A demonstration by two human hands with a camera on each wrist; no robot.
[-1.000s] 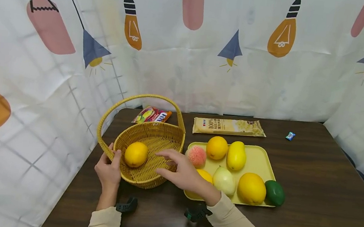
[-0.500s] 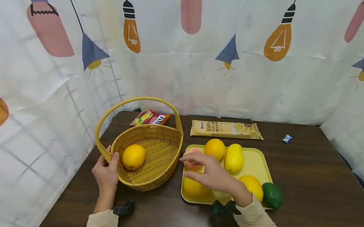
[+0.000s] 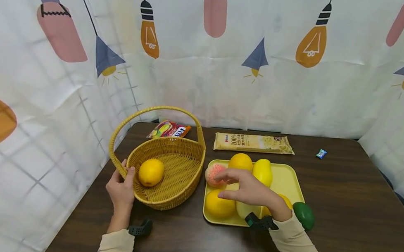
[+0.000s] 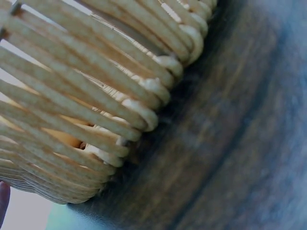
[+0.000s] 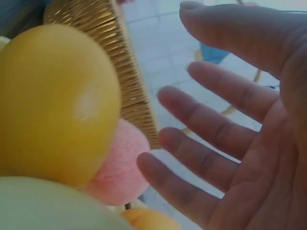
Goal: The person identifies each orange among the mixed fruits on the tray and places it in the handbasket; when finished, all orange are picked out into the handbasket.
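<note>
My left hand (image 3: 121, 191) grips the left rim of a yellow wicker basket (image 3: 180, 184), thumb inside, close to the foot of its hoop handle. One orange-yellow fruit (image 3: 151, 172) lies inside the basket. Over the yellow tray (image 3: 294, 184) hovers my right hand (image 3: 251, 190), holding nothing, fingers and thumb spread apart. Below its fingertips sit a large yellow fruit (image 3: 218, 205) and a pink peach (image 3: 212, 173). The right wrist view shows the yellow fruit (image 5: 57, 105), the peach (image 5: 124, 163) and a pale green pear (image 5: 38, 206) beside the spread fingers. My forearm partly covers another yellow fruit.
An orange (image 3: 240, 161) and an oblong yellow fruit (image 3: 263, 171) lie at the tray's back. A dark green avocado-shaped fruit (image 3: 304, 216) rests on its right edge. Behind are a noodle packet (image 3: 254, 143), a red snack bag (image 3: 169, 129) and a small blue sweet (image 3: 321, 153).
My right hand has moved right, out from over the basket to above the tray's fruit. The left hand keeps its grip on the basket, and the fruit inside stays in place.
</note>
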